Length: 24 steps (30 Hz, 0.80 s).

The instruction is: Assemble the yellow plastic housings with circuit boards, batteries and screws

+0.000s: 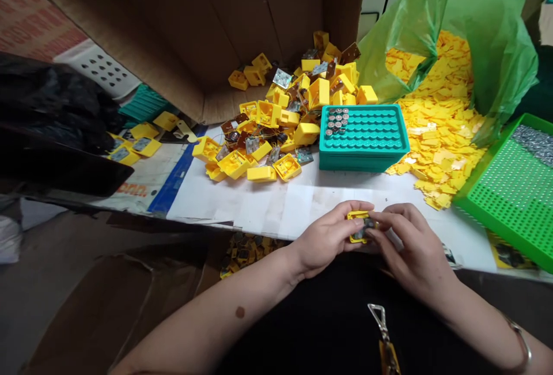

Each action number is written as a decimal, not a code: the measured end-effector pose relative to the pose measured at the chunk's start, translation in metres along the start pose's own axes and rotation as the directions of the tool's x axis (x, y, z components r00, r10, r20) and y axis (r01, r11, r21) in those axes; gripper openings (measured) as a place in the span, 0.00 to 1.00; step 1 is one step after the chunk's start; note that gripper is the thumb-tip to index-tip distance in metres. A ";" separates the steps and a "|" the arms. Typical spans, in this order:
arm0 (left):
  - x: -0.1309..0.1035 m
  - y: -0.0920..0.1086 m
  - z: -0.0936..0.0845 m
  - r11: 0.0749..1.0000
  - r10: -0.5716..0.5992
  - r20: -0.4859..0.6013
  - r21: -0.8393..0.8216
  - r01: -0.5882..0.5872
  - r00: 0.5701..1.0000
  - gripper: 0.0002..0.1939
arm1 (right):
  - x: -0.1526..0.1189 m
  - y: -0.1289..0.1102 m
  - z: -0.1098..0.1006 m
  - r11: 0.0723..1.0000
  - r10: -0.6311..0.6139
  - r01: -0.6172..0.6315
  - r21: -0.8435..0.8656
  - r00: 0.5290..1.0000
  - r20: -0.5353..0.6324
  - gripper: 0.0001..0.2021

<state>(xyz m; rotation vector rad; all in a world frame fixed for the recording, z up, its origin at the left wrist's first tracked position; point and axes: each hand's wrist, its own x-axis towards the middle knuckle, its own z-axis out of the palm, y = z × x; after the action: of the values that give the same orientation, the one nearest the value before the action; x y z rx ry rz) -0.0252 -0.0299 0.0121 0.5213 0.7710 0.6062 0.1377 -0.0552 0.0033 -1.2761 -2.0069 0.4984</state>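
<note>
Red lettering [34, 18] on pinkish panel [26, 41], orange lettering [135, 190] on table covering [166, 162]: neither clearly readable.

A yellow plastic casing [358, 215] lies between the left hand [322, 237] and the right hand [412, 242], at the near edge of the white paper-covered table [280, 208]. Beyond it stands a teal rectangular plastic tray [360, 161], with round silver metal pieces [332, 118] at its left end. Left of that, yellow boxy plastic casings [268, 114] reach back into a brown cardboard box [259, 6]; right, flat yellow plastic pieces [449, 127] lie between it and a green perforated plastic tray [514, 193].
</note>
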 end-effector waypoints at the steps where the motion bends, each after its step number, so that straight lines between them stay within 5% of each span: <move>1: 0.000 0.000 0.000 1.000 -0.003 -0.009 -0.007 0.003 1.000 0.12 | 0.001 0.001 -0.001 1.000 -0.008 0.008 0.004 1.000 0.016 0.11; 12: 0.005 0.002 -0.001 0.998 -0.010 -0.086 0.057 0.014 0.996 0.10 | 0.005 0.007 -0.003 0.997 -0.069 0.072 -0.035 0.994 0.085 0.07; 18: 0.007 0.005 0.003 0.997 -0.041 -0.176 0.061 0.052 0.984 0.10 | 0.000 0.013 0.002 0.791 -0.305 0.373 -0.484 0.927 0.217 0.17; 21: 0.008 0.004 0.006 0.997 -0.030 -0.217 0.069 0.046 0.976 0.09 | -0.001 0.018 -0.002 0.876 -0.235 0.285 -0.389 0.957 0.173 0.17; 24: 0.007 0.005 0.008 0.996 -0.036 -0.230 0.069 0.053 0.972 0.09 | -0.003 0.027 -0.026 0.974 -0.107 0.095 -0.208 0.993 -0.047 0.22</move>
<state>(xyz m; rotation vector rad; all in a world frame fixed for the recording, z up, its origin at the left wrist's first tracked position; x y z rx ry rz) -0.0170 -0.0234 0.0164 0.5062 1.0243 0.6044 0.1742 -0.0473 0.0023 -1.2858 -2.1042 0.2073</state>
